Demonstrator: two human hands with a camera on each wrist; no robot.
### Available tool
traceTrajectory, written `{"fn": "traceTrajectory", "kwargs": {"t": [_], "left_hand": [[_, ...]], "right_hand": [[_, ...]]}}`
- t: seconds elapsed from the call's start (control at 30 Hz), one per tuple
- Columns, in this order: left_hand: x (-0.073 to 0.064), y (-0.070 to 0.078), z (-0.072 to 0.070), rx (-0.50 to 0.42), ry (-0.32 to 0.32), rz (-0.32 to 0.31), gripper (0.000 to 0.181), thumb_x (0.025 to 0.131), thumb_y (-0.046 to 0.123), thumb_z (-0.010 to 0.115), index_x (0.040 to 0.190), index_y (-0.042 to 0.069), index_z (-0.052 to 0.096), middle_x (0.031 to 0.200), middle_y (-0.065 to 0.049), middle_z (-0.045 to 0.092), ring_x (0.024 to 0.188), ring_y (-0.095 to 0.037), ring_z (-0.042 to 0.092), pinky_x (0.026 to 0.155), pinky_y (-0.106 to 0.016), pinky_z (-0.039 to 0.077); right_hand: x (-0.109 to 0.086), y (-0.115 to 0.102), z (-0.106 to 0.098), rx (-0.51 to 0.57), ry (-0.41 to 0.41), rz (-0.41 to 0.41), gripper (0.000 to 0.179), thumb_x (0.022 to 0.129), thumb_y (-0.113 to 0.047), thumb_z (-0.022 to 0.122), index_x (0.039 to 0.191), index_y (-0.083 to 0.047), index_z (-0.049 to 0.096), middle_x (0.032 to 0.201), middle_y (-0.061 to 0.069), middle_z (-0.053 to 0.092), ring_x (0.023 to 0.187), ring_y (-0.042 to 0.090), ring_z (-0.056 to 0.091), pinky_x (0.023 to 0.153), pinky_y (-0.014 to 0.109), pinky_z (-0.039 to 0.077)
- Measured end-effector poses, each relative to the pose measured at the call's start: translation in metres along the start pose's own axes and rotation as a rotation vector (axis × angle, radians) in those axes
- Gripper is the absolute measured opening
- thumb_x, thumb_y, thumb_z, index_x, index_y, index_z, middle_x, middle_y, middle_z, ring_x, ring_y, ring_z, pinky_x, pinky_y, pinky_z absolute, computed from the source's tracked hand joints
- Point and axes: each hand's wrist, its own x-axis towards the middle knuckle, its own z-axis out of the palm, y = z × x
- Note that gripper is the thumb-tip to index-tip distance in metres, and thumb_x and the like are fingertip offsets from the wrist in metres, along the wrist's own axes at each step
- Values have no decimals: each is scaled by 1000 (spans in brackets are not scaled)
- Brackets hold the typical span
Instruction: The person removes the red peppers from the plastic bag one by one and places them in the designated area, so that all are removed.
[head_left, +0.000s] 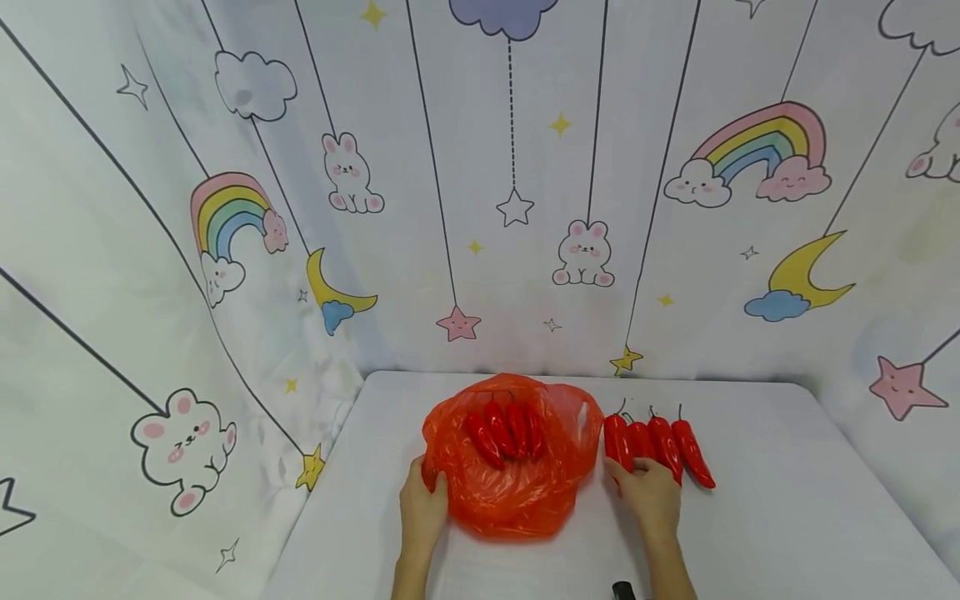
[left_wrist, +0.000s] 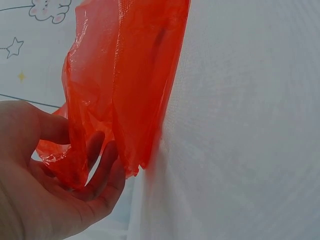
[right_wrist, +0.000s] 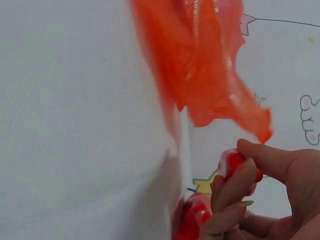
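A red plastic bag (head_left: 517, 508) lies spread on the white table, with several red chili peppers (head_left: 501, 429) resting in it. My left hand (head_left: 423, 504) grips the bag's left edge. In the left wrist view, a fold of the bag (left_wrist: 75, 160) runs between the thumb and curled fingers of my left hand (left_wrist: 65, 190). To the right of the bag, more red chili peppers (head_left: 663, 437) lie in a row, stems away from me. My right hand (head_left: 648, 496) pinches the leftmost one by its near end. The right wrist view has this chili pepper (right_wrist: 232, 162) between thumb and fingers of my right hand (right_wrist: 280, 185).
A black object (head_left: 623, 590), only partly in view, lies at the near edge of the frame. The white table (head_left: 795, 517) meets a cloth backdrop (head_left: 480, 167) printed with rabbits, rainbows and stars behind and at the left.
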Motion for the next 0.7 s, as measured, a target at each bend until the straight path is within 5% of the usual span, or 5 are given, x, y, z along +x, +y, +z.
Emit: {"fn": "traceTrajectory", "kwargs": {"t": [0.2, 0.4, 0.6, 0.7], "left_hand": [[-1, 1, 0, -3, 4, 2, 39, 96, 1, 66, 134, -2, 58, 129, -20, 69, 122, -39, 65, 105, -60, 50], [-1, 2, -1, -7, 11, 10, 39, 97, 1, 66, 134, -4, 57, 130, -21, 68, 122, -40, 65, 105, -60, 50], [-1, 4, -2, -13, 10, 18, 39, 97, 1, 66, 134, -5, 57, 131, -22, 68, 124, -40, 64, 106, -59, 50], [-1, 4, -2, -17, 3, 13, 39, 97, 1, 66, 135, -5, 57, 131, -22, 67, 124, -40, 64, 106, -59, 50]], "right_hand": [[2, 8, 2, -60, 43, 13, 72, 87, -42, 81, 129, 13, 63, 114, 32, 70, 107, 51, 64, 84, 60, 60], [5, 17, 3, -96, 95, -21, 67, 84, -39, 86, 122, 13, 68, 108, 32, 72, 102, 51, 65, 82, 60, 60], [10, 28, 2, -107, 87, 9, 56, 80, -41, 88, 103, 10, 75, 73, 16, 72, 86, 40, 64, 65, 43, 59], [12, 31, 1, -131, 62, 30, 49, 82, -45, 85, 82, 3, 73, 57, 7, 63, 68, 31, 63, 56, 34, 50]]}}
